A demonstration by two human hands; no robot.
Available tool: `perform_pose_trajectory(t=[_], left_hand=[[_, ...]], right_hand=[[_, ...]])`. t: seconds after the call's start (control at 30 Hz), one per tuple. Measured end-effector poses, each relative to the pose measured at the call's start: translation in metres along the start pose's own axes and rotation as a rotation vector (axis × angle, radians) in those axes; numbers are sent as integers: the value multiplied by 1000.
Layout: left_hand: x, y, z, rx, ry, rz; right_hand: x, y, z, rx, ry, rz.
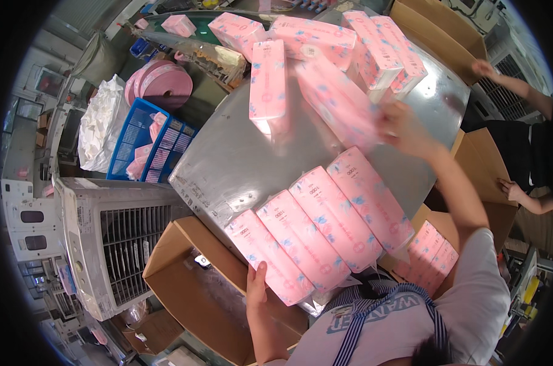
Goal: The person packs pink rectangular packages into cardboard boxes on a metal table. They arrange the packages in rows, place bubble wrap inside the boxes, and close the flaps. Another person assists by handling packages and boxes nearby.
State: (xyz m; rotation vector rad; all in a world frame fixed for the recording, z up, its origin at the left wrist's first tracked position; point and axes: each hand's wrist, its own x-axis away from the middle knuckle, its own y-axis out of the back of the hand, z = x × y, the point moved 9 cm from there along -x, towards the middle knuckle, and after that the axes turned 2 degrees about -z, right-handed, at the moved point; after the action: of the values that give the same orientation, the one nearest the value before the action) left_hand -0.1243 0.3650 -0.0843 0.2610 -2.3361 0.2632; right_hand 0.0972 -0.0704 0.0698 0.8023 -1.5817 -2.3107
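Note:
Four pink soft tissue packs with blue flower prints stand side by side in a row, among them the rightmost tissue pack [371, 198], along the near edge of the metal table [218, 152]. My left hand [256, 290] lies against the outer side of the leftmost tissue pack [270, 257], fingers stretched out and partly hidden. Beyond the row, my right hand [406, 129] grips the near end of another tissue pack [334, 97]. Both are smeared by motion. A separate tissue pack [268, 85] stands just left of it.
More tissue packs [313, 36] crowd the table's far side. An open carton [185, 262] sits at lower left, and packed tissue packs [429, 256] fill a carton at right. A blue basket [121, 143] and pink rolls [166, 85] are left. Another person's hand [511, 190] touches a carton.

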Motion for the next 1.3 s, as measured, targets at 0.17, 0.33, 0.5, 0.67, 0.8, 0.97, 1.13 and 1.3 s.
perform_pose_trajectory(t=[0.17,0.33,0.5,0.67,0.8,0.97,1.13,1.3], left_hand=[[-9,-11,-4,-102,-23,96],[-38,-55,-13,256,25,295],[-63,-49,-28,144,22,401],[-27,-45,-72,137,-223,378],[-47,-33,-32,167,-219,372],[6,-116,-50,100,-177,600],[46,-226,-18,46,-68,813],[95,-343,87,-114,181,1005]], right_hand=[[140,-5,-83,-647,-785,345],[191,-90,-77,-1080,-1246,384],[185,-67,-58,-1356,-1099,139],[231,-11,-23,-1448,-1045,-137],[280,-13,17,-1620,-1168,-492],[372,23,46,-1595,-1124,-820],[512,127,100,-1284,-1106,-1024],[690,173,176,-1011,-1150,-1323]])
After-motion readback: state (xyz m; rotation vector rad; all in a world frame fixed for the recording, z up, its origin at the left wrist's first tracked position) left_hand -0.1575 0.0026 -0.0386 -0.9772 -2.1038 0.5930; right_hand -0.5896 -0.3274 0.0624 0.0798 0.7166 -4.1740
